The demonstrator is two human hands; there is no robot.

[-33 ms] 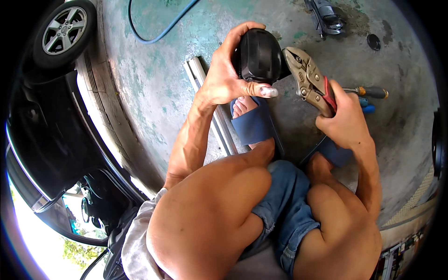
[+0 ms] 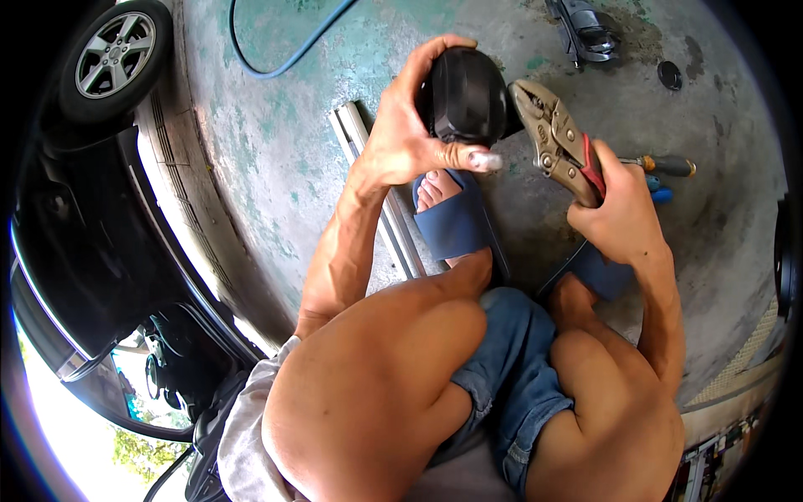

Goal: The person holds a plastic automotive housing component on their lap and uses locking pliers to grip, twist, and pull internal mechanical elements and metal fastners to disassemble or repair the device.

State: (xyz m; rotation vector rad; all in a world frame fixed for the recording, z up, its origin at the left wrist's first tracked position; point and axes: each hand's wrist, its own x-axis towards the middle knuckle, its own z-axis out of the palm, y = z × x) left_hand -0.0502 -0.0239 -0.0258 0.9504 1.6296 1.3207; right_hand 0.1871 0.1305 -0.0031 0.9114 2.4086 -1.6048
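My left hand [image 2: 410, 125] is wrapped around a rounded, glossy black part [image 2: 470, 96], thumb along its near side and fingers over its far left side. What kind of part it is I cannot make out. In my right hand [image 2: 623, 205] is a pair of locking pliers [image 2: 552, 134], metal with a red strip on the handle. Their jaws point up and left, close beside the right side of the black part, where a dark piece juts out. Whether the jaws touch it I cannot tell.
Beyond my right hand lie a screwdriver [image 2: 669, 165] and a blue-handled tool [image 2: 661, 194]. A dark metal and plastic assembly [image 2: 585, 33] and a black disc [image 2: 669, 75] rest farther off. Left are a metal rail [image 2: 393, 226], a blue hose [image 2: 284, 69], a wheel [image 2: 115, 54] and a black car [image 2: 84, 243].
The black part and the pliers have shifted very slightly upward in the picture, both still held. Nothing else has visibly moved.
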